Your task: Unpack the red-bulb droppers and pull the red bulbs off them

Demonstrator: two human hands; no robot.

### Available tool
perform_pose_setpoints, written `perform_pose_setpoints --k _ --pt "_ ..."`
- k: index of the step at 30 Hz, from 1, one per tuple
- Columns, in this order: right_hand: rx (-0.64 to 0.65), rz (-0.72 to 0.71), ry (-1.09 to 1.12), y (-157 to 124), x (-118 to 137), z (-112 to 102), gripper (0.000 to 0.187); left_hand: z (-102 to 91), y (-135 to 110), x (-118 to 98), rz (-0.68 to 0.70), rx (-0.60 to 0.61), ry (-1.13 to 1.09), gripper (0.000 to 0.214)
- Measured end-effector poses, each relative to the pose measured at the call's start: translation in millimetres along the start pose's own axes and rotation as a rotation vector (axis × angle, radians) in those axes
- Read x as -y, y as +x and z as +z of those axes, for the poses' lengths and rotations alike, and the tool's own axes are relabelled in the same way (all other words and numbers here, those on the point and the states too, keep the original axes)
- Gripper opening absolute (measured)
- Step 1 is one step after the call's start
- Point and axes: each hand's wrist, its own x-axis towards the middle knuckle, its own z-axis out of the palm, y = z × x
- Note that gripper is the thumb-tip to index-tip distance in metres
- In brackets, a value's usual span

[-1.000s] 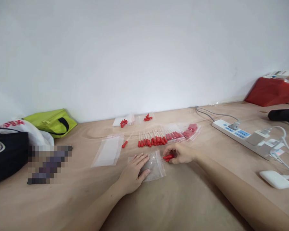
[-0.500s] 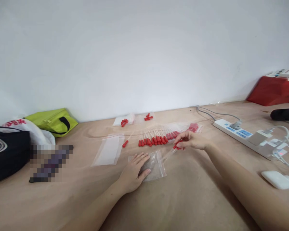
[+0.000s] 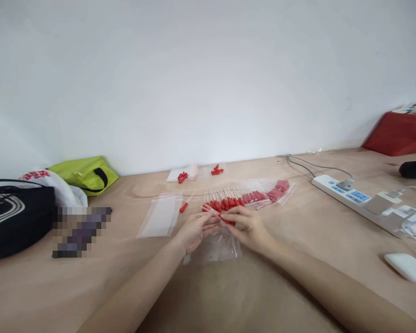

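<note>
The thumb and fingers of the right hand [image 3: 247,226] pinch a few red-bulbed droppers [image 3: 228,222] by their bulbs, the pale stems slanting toward 10 o'clock. The left hand [image 3: 196,231] meets those stems with its fingertips, fingers extended and slightly curled; whether they grip or merely support, I cannot tell. Toward 6 o'clock, just beneath both hands, a clear plastic bag [image 3: 218,252] lies flat on the brown tabletop [image 3: 208,305]. At 12 o'clock, close by, runs a row of loose droppers [image 3: 230,202], bulbs nearest the hands. A single dropper [image 3: 184,207] lies at 10 o'clock, with flat clear bags [image 3: 161,216] beyond it, past 9. At 2 o'clock are bagged droppers [image 3: 256,196]. Farther out, a white power strip [image 3: 343,194] sits between 2 and 3, and a yellow-green pouch [image 3: 72,172] between 9 and 10.
</note>
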Motion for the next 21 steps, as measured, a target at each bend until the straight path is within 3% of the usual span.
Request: perform_pose_setpoints --k 4,12,15,18,21 --pt "0.073 -0.272 -0.157 -14 0 13 0.023 9.7 1 0 -0.098 -0.072 -0.215 0.017" --pt "0.170 -0.343 -0.183 -13 2 15 0.019 5.7 -8 4 -0.137 -0.065 -0.205 0.012" --pt "0.237 -0.280 -0.144 -15 0 12 0.025 -3.8 -1 -7 -0.102 -0.079 0.005 0.005" --pt "0.172 -0.139 -0.102 -17 -8 6 0.024 -19.4 21 -32 -0.019 -0.183 0.478 0.012" --pt "0.102 -0.040 -0.087 -19 -18 0 0.018 -31.6 53 -56 -0.049 -0.222 0.633 0.012"
